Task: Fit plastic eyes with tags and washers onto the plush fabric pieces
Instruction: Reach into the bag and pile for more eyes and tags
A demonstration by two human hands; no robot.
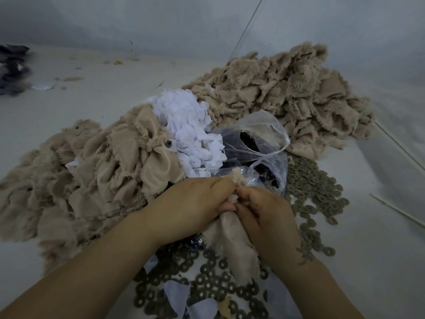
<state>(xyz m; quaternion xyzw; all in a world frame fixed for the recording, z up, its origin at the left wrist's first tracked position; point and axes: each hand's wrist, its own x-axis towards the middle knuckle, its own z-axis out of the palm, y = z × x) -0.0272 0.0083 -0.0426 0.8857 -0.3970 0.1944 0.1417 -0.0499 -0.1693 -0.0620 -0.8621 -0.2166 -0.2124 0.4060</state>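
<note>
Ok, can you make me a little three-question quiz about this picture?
1. True or false: both hands, left and right, hold one beige plush piece.
2. What fills the heap between the two beige piles? A) white tags B) red buttons C) blue thread
3. Fill in: the grey rings scattered right of the hands are ____.

Key: 1 true; 2 A; 3 washers.
</note>
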